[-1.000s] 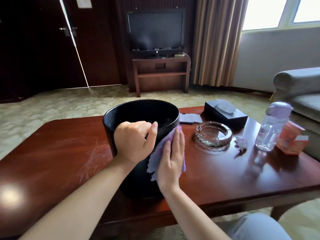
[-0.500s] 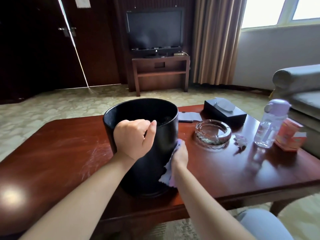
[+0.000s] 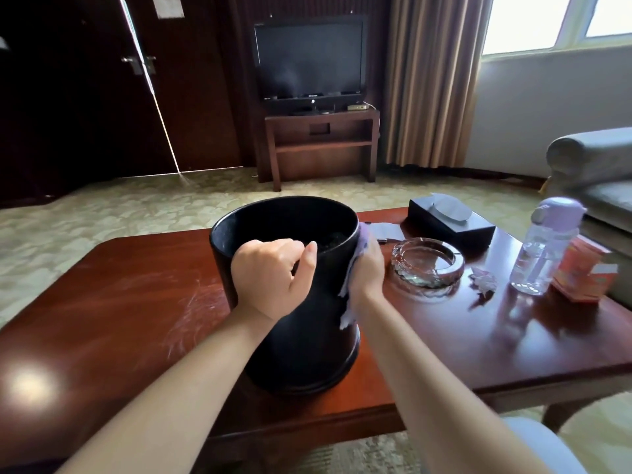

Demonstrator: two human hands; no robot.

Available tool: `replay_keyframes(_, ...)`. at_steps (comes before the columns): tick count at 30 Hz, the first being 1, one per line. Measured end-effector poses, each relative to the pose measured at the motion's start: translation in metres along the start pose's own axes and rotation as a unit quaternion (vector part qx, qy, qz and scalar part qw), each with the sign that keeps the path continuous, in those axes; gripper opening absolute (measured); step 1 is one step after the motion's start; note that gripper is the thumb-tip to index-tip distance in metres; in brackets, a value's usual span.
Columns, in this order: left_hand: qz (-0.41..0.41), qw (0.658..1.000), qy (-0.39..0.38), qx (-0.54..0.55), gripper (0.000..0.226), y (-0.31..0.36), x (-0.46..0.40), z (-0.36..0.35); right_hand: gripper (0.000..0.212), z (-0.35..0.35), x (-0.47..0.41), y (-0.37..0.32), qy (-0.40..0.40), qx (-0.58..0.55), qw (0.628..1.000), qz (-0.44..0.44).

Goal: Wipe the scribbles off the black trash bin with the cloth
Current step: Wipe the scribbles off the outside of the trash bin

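Note:
A round black trash bin [image 3: 307, 343] stands upright on the red-brown coffee table [image 3: 119, 302]. My left hand [image 3: 273, 278] grips its near rim, fingers curled over the edge and thumb outside. My right hand [image 3: 369, 271] presses a pale purple cloth [image 3: 349, 292] flat against the bin's right wall, just under the rim. The cloth's lower corner hangs loose below my wrist. No scribbles show on the part of the bin facing me.
Right of the bin sit a glass ashtray [image 3: 427, 261], a black tissue box [image 3: 451, 224], a clear bottle with a purple cap [image 3: 543, 248], an orange box [image 3: 581, 275] and a crumpled scrap [image 3: 482, 278]. A pen and a dark card [image 3: 386, 230] lie behind the bin.
My right hand with the cloth slid from the bin's near face down its right side, then back up to just under the rim. My left hand kept its grip.

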State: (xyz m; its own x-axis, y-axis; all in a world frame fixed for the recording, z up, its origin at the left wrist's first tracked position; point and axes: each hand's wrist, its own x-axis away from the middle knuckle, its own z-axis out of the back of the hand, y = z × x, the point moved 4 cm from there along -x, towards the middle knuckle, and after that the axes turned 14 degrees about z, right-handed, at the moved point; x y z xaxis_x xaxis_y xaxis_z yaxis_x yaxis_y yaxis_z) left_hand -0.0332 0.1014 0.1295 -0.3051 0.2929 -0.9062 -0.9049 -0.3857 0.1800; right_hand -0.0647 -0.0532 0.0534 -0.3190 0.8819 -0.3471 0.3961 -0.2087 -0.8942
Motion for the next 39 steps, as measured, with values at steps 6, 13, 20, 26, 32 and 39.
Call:
replay_keyframes(6,-0.007,1.000,0.002,0.007,0.048,0.001,0.000,0.001,0.042,-0.004,0.063,-0.032,0.048,0.046,0.986,0.153)
replay_keyframes(13,0.005,1.000,-0.007,-0.001,0.049,-0.001,0.001,0.000,0.029,-0.016,-0.001,-0.046,-0.010,0.045,0.991,0.124)
replay_keyframes(20,0.022,0.999,-0.038,0.010,0.045,0.003,-0.001,0.004,0.043,0.010,0.009,0.020,0.045,0.018,0.991,-0.128)
replay_keyframes(26,0.036,0.993,-0.103,-0.047,0.050,0.013,-0.008,-0.005,0.035,0.035,0.066,0.071,0.091,0.039,0.974,-0.205)
replay_keyframes(32,0.122,0.942,-0.262,-0.170,0.057,0.055,-0.027,-0.045,0.040,0.023,0.120,0.078,0.163,0.102,0.968,-0.162)
replay_keyframes(39,-0.014,0.967,-0.157,-0.200,0.049,0.036,-0.019,-0.032,0.045,0.014,0.128,0.094,0.154,0.066,0.971,-0.170)
